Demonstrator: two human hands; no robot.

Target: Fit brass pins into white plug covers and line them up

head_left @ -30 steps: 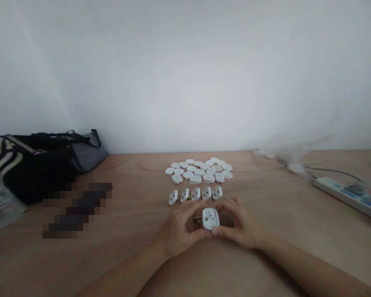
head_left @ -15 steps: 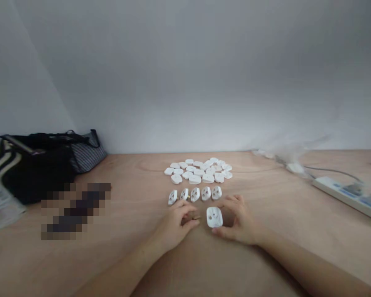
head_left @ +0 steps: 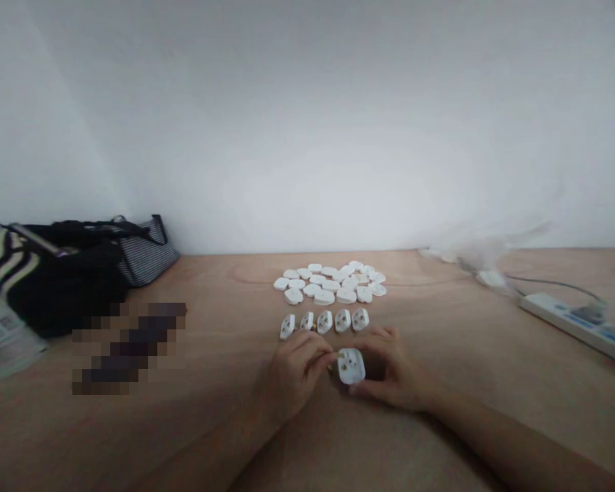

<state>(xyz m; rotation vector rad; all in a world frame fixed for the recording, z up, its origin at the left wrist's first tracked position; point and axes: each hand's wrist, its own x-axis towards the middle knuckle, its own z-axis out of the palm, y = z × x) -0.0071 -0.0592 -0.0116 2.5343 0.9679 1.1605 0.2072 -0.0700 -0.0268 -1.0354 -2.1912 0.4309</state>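
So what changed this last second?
The left hand had drawn off leftward half a second ago; its fingertips are now back at the left edge of the white plug piece. The right hand kept hold of it. The row of five and pile stayed put.

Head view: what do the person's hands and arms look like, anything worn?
The left hand and right hand have no gloves, and no ring, watch or band shows, though the picture is soft. The left forearm and right forearm are uncovered down to the frame's bottom edge, with no sleeve in view.
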